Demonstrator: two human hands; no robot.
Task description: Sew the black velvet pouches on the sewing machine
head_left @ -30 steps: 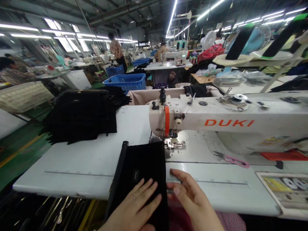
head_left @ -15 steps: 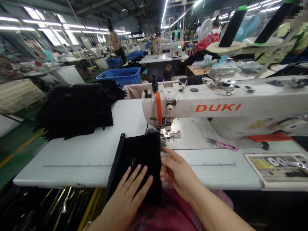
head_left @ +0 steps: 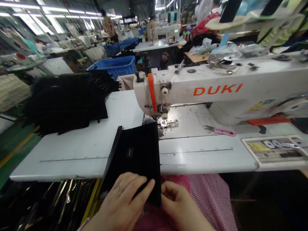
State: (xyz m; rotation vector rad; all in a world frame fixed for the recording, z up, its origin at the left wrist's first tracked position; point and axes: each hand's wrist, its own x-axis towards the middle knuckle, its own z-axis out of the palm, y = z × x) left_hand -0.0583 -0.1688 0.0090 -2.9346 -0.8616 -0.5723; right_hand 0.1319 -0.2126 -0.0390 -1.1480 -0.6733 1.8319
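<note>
A black fabric piece [head_left: 134, 154] with a small label lies on the white sewing table [head_left: 79, 150], its far edge by the presser foot [head_left: 166, 123] of the white DUKI sewing machine [head_left: 216, 91]. My left hand [head_left: 125, 199] rests flat on the near end of the fabric, fingers stretched out, a ring on one finger. My right hand [head_left: 178, 205] pinches the fabric's near right corner below the table edge, fingers curled.
A pile of black fabric pieces [head_left: 64, 102] sits at the table's back left. Pink thread snips [head_left: 221, 130] lie right of the needle, and a tray of bobbins [head_left: 276, 149] at the far right. Blue crates [head_left: 115, 65] and other workstations with people stand behind.
My right hand has drawn back from the fabric's right edge near the needle to its near corner. My left hand slid back toward me. The view has tilted downward.
</note>
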